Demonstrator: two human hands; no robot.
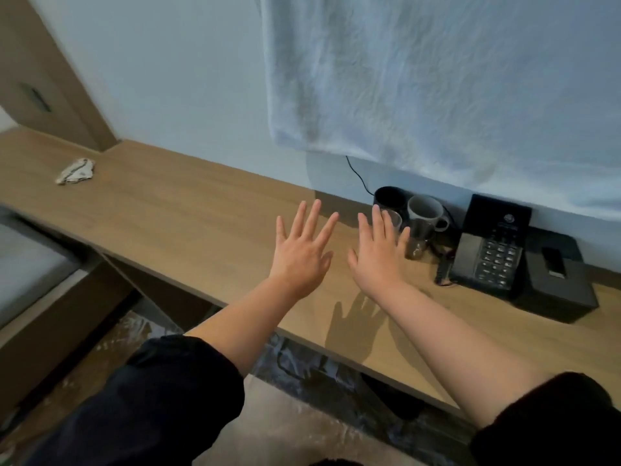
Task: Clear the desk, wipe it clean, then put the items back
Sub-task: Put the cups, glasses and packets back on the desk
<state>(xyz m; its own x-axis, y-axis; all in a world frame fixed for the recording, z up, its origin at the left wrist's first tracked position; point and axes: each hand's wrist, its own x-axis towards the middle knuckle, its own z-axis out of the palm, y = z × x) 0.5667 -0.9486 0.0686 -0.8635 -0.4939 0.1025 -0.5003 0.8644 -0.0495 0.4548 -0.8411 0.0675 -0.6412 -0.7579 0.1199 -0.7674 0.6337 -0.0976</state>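
Now the left hand [300,253] and right hand [378,257] hover over the bench [188,210], fingers spread, holding nothing. The glass [396,219], grey mug [425,210] and phone [487,253] crowd at 2 o'clock, not yet cleared. The rag [76,171] lies at 10 o'clock. The right fingers [376,218] could tip the glass. Open room is toward 9 o'clock.

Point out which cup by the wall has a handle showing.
The pale grey mug, its handle sticking out toward the phone. The black mug beside it and the clear glass show no handle.
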